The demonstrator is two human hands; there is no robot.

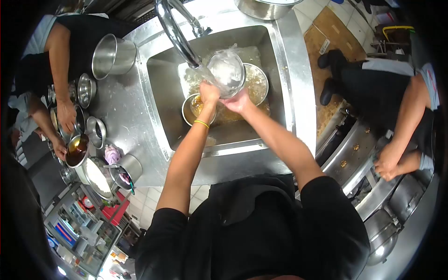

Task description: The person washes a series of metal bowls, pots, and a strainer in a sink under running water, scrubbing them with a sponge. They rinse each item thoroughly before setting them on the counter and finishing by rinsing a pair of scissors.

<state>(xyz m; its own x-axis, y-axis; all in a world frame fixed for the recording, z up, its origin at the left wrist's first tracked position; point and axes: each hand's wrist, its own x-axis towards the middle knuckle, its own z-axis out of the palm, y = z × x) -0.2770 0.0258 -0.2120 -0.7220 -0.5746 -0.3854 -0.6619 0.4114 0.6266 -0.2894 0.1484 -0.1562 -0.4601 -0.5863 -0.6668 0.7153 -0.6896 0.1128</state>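
Observation:
Water runs from the curved faucet [179, 37] onto a round metal bowl [227, 70] raised over the sink [163, 93]. My left hand [209, 92], with a yellow band on its wrist, is closed at the bowl's lower left edge. Gripping the bowl's lower right side is my right hand [235, 100]. Below my hands a metal pot [187, 110] with brownish liquid sits in the sink at the left. Another round metal container [261, 84] stands behind the held bowl at the right. Cloudy water with bits in it covers part of the sink floor.
A large steel pot [113, 57], small bowls [87, 89] and a metal container [131, 167] stand on the left counter. People work at the left, one hand [66, 116] over the bowls. Another person's hands [388, 161] are at the far right. A pot [266, 8] stands behind the sink.

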